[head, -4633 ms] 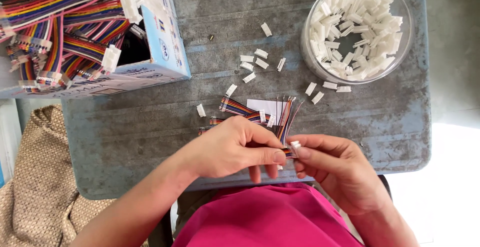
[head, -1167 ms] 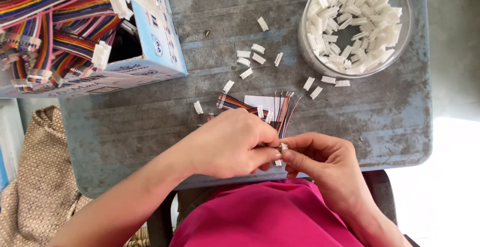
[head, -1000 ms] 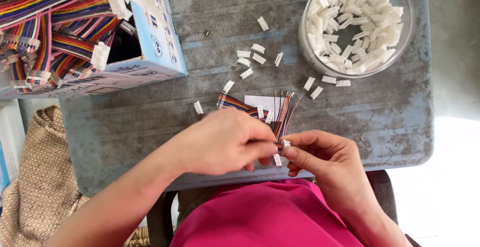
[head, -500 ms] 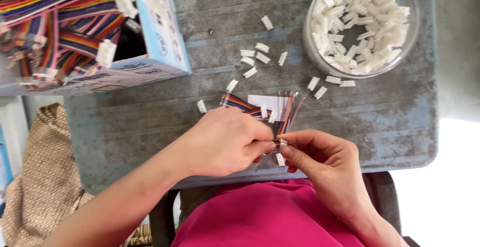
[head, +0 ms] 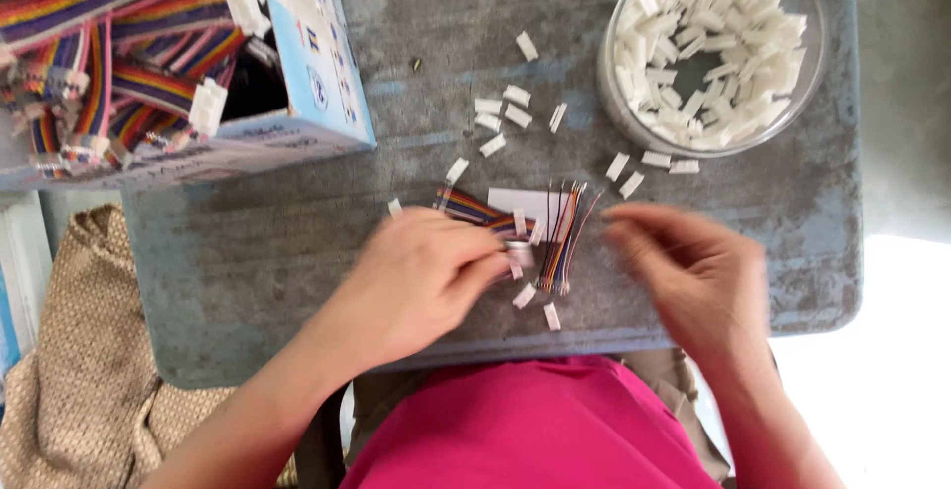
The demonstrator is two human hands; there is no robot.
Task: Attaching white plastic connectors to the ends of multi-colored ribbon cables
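My left hand (head: 426, 276) rests low over the grey table (head: 248, 251), its fingertips pinched on the white connector end of a rainbow ribbon cable (head: 474, 208). A loose bundle of thin coloured wires (head: 561, 241) lies just right of those fingertips. My right hand (head: 688, 266) hovers to the right of the bundle, blurred, fingers apart, nothing seen in it. A few white plastic connectors (head: 525, 297) lie between the hands near the table's front edge.
A clear round bowl (head: 607, 103) full of white connectors stands at the back right. A light blue cardboard box (head: 327, 83) of rainbow cables sits at the back left. More loose connectors (head: 500, 112) are scattered mid-table. A woven tan bag (head: 69, 380) lies below left.
The two hands were pinched together over one cable end. My right hand has let go and swung away to the right, while the left stays shut on the cable.
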